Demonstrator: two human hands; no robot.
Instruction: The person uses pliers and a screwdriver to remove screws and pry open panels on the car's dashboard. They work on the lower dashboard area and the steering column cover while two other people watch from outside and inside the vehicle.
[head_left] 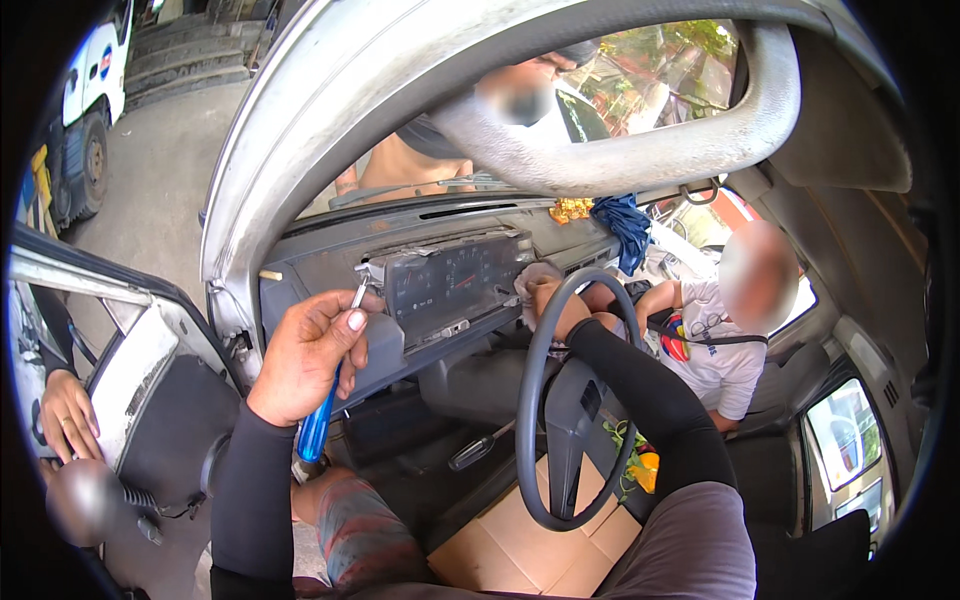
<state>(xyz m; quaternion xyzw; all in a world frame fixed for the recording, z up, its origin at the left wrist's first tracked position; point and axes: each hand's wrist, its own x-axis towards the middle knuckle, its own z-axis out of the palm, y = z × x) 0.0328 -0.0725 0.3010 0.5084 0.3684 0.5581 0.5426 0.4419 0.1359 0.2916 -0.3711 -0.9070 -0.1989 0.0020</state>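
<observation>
Screwdriver (322, 415), blue-handled, sits clamped in my left hand (310, 350), shaft up toward the cluster (450, 290) just right of its tip, while my right hand (545, 300), reaching past the wheel (530, 400), presses a rag (530, 278) on the cluster's right edge, fingers curled.

Screwdriver (318, 415): glossy blue plastic handle, metal shaft. Steering wheel (545, 400): matt grey plastic. Box (520, 550): brown cardboard.
</observation>
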